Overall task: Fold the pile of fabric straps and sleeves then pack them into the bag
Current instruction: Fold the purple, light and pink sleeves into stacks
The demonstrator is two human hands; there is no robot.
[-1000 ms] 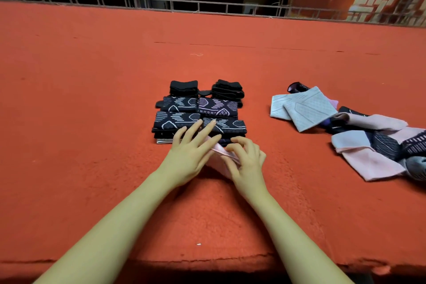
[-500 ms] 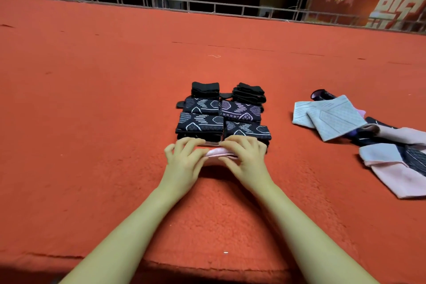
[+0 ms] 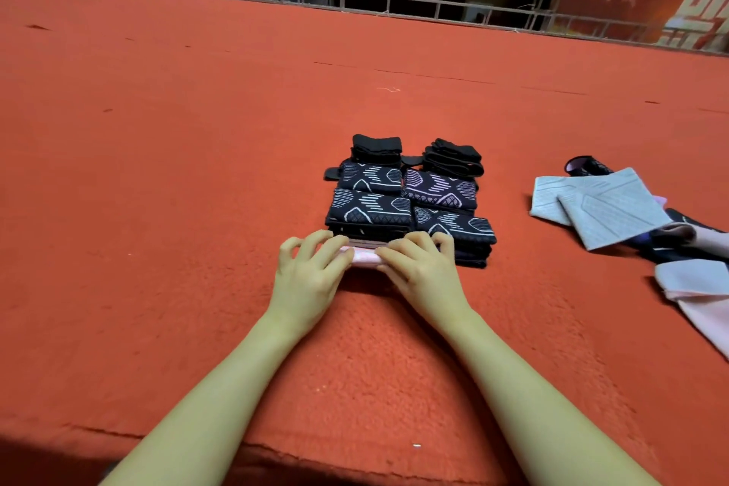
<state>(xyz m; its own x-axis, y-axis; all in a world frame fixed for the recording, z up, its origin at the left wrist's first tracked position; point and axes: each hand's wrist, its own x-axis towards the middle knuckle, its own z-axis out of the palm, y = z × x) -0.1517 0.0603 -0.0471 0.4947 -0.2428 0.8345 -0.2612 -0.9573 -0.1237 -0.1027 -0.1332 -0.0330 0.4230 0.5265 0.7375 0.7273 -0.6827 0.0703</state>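
Fingers [image 3: 315,245] of the left hand [image 3: 307,280] and right hand [image 3: 418,272] curl over a folded pink sleeve [image 3: 365,257], gripping it on the red carpet [image 3: 157,209], touching the folded dark stack [image 3: 406,201]. Unfolded pile [image 3: 631,217] lies well right.

The table [image 3: 197,189] wears a rough, fuzzy orange-red felt, quite matt. The folded dark sleeves [image 3: 371,209] are knitted cloth (pale woven patterns, no shine), while the grey pieces [image 3: 607,209] look finely ribbed, and the railing [image 3: 355,0] behind is dull metal.
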